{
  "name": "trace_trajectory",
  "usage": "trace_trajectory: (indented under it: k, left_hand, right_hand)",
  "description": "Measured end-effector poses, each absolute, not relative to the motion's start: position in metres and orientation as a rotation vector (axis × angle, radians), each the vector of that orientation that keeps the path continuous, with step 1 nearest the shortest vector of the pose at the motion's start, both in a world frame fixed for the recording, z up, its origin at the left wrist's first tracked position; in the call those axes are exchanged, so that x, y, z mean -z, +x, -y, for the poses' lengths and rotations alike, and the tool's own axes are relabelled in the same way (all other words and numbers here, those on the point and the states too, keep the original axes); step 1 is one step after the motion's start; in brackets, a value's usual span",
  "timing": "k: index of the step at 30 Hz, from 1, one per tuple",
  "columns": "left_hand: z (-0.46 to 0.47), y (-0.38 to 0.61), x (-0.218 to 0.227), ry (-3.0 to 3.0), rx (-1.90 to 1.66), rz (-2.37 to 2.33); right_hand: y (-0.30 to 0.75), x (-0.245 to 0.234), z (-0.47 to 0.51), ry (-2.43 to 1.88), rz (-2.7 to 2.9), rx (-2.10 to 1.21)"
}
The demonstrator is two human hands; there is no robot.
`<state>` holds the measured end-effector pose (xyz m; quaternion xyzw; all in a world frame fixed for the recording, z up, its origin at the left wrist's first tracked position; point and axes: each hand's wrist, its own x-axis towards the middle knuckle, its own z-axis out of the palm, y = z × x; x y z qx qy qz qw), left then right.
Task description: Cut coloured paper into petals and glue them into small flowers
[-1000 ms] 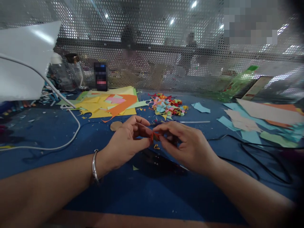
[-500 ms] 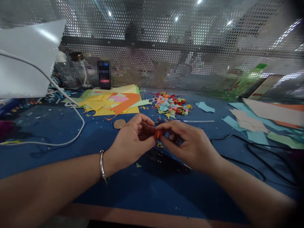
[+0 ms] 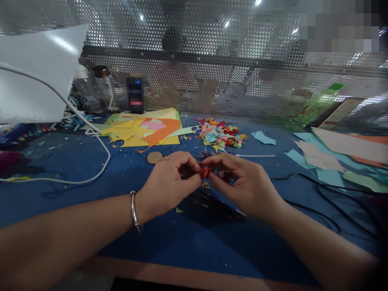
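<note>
A small folded piece of orange-red paper (image 3: 206, 172) is pinched between the fingertips of both hands above the blue table (image 3: 194, 246). My left hand (image 3: 171, 184) closes thumb and index finger on its left side, and my right hand (image 3: 242, 184) grips its right side. Fingers cover part of the paper, so its full shape is hidden. Below the fingertips lies a tiny curled yellow scrap (image 3: 205, 185), beside a dark flat object (image 3: 212, 206) with a shiny surface. A round brown disc (image 3: 154, 157) sits just beyond my left hand.
Behind the hands are a heap of small colourful folded papers (image 3: 222, 135) and yellow and orange sheets (image 3: 136, 133). More paper sheets (image 3: 342, 149) and a black cable (image 3: 321, 186) occupy the right. A white cable (image 3: 103, 165) loops at left. Perforated metal (image 3: 197, 60) stands at the back.
My left fingers have curled lower, with the index finger bent closer to the thumb. The folded paper has turned slightly between the fingertips. The whole view has shifted a little.
</note>
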<state>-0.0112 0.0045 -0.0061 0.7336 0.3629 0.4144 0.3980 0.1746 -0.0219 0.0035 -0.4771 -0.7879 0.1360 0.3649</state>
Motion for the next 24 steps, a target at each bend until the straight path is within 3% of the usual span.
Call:
trace_trajectory:
  k: [24]
  left_hand:
    - [-0.0107,-0.0158,-0.0003,2.242,-1.007,-1.003]
  right_hand:
    - [0.1725,-0.0032,0.0203,-1.191,2.101,-0.310]
